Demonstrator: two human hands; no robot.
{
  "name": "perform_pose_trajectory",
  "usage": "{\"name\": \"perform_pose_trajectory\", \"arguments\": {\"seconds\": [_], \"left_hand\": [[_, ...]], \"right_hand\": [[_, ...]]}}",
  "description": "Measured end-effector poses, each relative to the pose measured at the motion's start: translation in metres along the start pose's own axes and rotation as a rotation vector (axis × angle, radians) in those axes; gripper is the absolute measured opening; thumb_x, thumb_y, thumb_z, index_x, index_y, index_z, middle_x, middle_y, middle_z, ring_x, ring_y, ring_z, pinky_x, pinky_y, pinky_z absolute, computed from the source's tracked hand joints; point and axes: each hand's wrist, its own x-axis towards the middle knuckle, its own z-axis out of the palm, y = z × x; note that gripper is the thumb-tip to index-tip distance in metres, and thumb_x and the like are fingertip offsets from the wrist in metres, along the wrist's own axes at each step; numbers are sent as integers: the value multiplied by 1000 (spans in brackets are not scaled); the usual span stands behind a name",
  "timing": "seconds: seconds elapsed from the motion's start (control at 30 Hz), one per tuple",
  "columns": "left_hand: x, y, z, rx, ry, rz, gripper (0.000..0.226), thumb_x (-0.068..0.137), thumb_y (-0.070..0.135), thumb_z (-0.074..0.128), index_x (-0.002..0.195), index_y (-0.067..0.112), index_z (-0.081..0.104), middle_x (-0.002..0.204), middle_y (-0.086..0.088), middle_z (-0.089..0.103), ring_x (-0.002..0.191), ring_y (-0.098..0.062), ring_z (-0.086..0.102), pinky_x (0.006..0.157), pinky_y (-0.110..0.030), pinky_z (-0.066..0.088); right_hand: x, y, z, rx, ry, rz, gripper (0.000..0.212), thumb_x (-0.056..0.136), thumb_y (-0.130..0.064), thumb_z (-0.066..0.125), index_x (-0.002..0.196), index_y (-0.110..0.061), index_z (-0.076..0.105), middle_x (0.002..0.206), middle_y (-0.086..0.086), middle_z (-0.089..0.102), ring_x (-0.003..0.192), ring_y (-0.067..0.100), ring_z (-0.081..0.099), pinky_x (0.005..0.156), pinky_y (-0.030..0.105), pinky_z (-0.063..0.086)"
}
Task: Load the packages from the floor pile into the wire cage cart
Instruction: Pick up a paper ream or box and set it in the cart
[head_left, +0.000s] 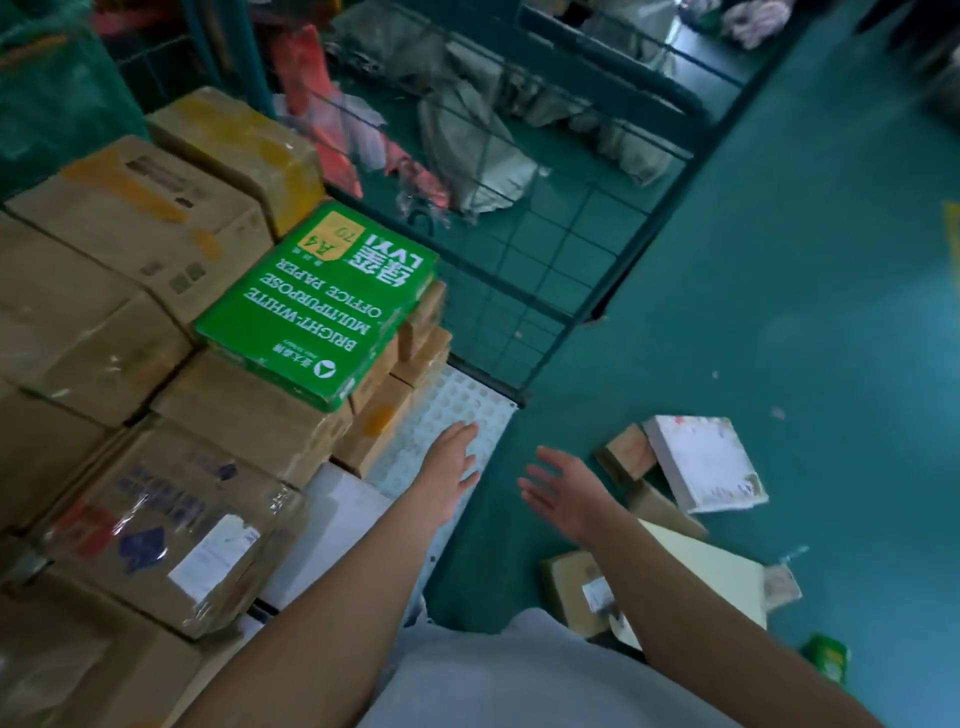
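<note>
The wire cage cart (524, 291) stands at left, its white perforated floor (457, 405) partly bare. Stacked inside it are brown cardboard boxes (130, 218), and a green pack of office paper (317, 306) lies on top. On the green floor at right lies the pile: a white flat package (706, 462), a small wooden-coloured box (626, 457), a cream flat package (701, 571) and a small labelled carton (576, 587). My left hand (449, 473) hovers open over the cart's front edge, holding nothing. My right hand (566, 493) is open, fingers spread, above the floor beside the pile.
A second wire cage (597, 119) behind holds grey sacks (467, 140) and red-orange bags (311, 93). A small green packet (826, 657) lies at the lower right. Green floor (805, 312) stretches to the right.
</note>
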Motion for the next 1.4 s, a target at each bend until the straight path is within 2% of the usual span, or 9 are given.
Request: {"name": "perform_pose_trajectory", "arguments": {"seconds": [0.27, 0.4, 0.63, 0.77, 0.83, 0.97, 1.1, 1.27, 1.4], "left_hand": [[7, -52, 82, 199, -138, -111, 48, 106, 36, 55, 151, 25, 45, 155, 5, 44, 136, -22, 49, 101, -33, 49], [10, -89, 137, 326, -209, -158, 48, 104, 39, 57, 149, 27, 47, 154, 4, 46, 122, -18, 53, 94, -31, 49], [-9, -163, 242, 596, -353, -202, 51, 105, 38, 55, 153, 24, 43, 158, 1, 43, 140, -27, 47, 110, -39, 45], [-26, -208, 306, 750, -404, -196, 50, 106, 38, 55, 152, 23, 43, 158, 1, 43, 139, -28, 48, 114, -43, 43], [-35, -232, 337, 830, -430, -191, 45, 105, 37, 55, 148, 24, 47, 158, 0, 43, 139, -29, 47, 116, -46, 40], [-51, -288, 396, 994, -490, -204, 24, 106, 35, 54, 129, 27, 51, 151, -1, 49, 139, -30, 46, 117, -46, 38], [-54, -330, 431, 1108, -553, -237, 40, 105, 38, 55, 142, 24, 50, 154, 2, 47, 134, -27, 50, 112, -41, 41], [-61, -370, 478, 1259, -615, -282, 33, 105, 37, 56, 136, 26, 50, 153, 2, 47, 137, -30, 48, 111, -41, 41], [-52, -390, 509, 1346, -663, -285, 46, 105, 37, 57, 147, 22, 45, 154, 0, 47, 138, -31, 47, 113, -43, 41]], "right_hand": [[-14, 22, -103, 237, 173, 20, 36, 101, -28, 61, 132, -11, 55, 125, 9, 61, 112, 28, 63, 78, 34, 54], [-23, 45, -165, 376, 234, 35, 30, 101, -28, 60, 127, -12, 57, 121, 7, 61, 104, 25, 64, 75, 33, 53], [-50, 80, -288, 704, 316, 14, 26, 104, -22, 56, 126, -10, 57, 110, 11, 63, 93, 27, 64, 83, 36, 54], [-63, 88, -366, 862, 346, -31, 33, 104, -22, 56, 133, -9, 57, 120, 12, 65, 102, 27, 65, 82, 35, 56], [-69, 97, -402, 947, 353, -56, 33, 104, -23, 56, 134, -10, 57, 121, 12, 65, 107, 28, 65, 84, 35, 56], [-80, 129, -467, 1126, 380, -72, 32, 104, -23, 55, 133, -10, 56, 119, 11, 65, 114, 27, 63, 101, 37, 51], [-86, 164, -504, 1290, 454, -56, 36, 103, -21, 55, 136, -7, 55, 122, 11, 66, 106, 24, 65, 87, 35, 53], [-94, 196, -541, 1547, 562, -59, 35, 104, -19, 52, 135, -3, 56, 125, 13, 65, 118, 28, 63, 105, 38, 51], [-94, 204, -553, 1657, 604, -47, 34, 105, -21, 51, 135, -5, 57, 126, 13, 66, 119, 27, 62, 102, 38, 52]]}}
